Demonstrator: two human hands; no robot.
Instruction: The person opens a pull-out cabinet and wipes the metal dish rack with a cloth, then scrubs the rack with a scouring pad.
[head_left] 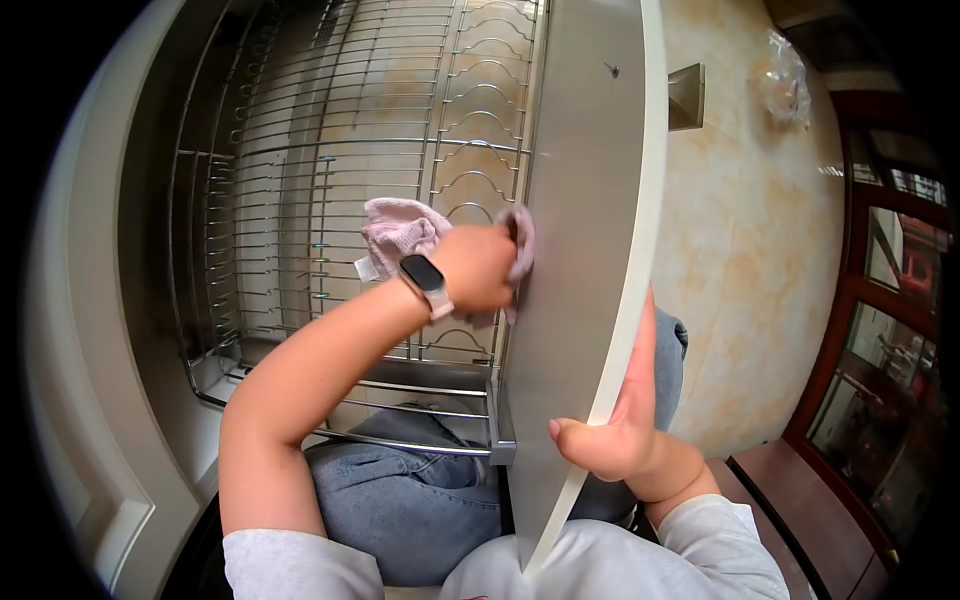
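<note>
My left hand point(472, 266), with a watch point(422, 274) on its wrist, is closed on a pink cloth point(405, 225). Part of the cloth bunches up left of the hand, and another part presses on the inner face of the drawer front point(585, 180). Blur softens the fingers. My right hand point(620, 425) holds the drawer front's edge nearer my body, thumb over the inner side and fingers along the outer side. Beneath my left hand lies the wire rack point(390, 145) inside the pulled-out drawer.
A white cabinet face point(75, 400) stands at the left. Beyond the drawer front is a tiled floor point(745, 250) with a clear plastic bag point(787, 85) near the top. Dark red glass-paned furniture point(850, 290) is at the right. My knees are below the drawer.
</note>
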